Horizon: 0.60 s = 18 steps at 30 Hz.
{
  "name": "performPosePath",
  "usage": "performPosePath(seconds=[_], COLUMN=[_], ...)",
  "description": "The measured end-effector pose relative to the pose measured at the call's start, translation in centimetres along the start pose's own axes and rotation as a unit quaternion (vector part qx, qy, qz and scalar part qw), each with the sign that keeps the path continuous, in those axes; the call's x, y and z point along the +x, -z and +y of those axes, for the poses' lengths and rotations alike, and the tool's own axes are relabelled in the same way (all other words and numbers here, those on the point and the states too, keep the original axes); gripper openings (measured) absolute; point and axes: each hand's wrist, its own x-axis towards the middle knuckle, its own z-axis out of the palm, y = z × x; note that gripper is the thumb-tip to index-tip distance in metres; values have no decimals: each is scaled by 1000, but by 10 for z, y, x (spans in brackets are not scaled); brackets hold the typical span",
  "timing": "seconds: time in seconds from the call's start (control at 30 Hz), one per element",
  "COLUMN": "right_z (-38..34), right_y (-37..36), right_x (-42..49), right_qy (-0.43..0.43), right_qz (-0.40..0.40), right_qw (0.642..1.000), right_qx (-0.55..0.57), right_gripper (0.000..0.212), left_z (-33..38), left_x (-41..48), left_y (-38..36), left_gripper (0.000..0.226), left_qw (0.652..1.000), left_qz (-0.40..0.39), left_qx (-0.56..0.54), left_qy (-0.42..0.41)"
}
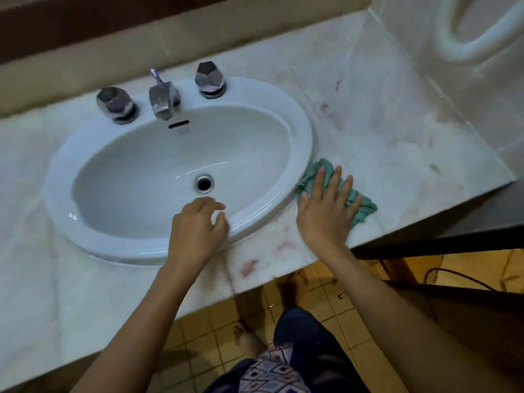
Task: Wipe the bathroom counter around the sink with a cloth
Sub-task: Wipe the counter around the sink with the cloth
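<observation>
1. Your right hand's fingers (334,182) are spread flat and pressing down, palm on the cloth (363,207). That wide splay looks chosen to cover more surface per pass.
2. The green cloth sits bunched under your right hand (326,211), on the desk (397,131) just right of the sink (306,131), its left edge touching the rim, so you're working the seam where grime collects.
3. Your left hand (195,231) is empty, fingers loosely curled, over the sink's front rim; whether it's resting there I can't tell. Likely a brace while you lean.
4. Further out: reddish marks (331,114) streak the marble beyond the cloth, more near the front edge. Those probably want firmer strokes.
5. The taps (209,79) and spout (163,100) stand behind the basin, well clear of your sweep.
</observation>
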Motion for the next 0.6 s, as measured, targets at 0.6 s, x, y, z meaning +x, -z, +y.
performPosePath(seconds=[0.6], right_z=[-18], right_y=[-16], right_x=[-106], right_qy=[105], right_qz=[-32], right_qw=[994], right_qx=[-28], right_gripper=[65], left_z=[-125], left_x=[-175], left_y=[14], left_gripper=[38], left_qw=[966], left_qz=[209], left_qx=[-69], left_qy=[138])
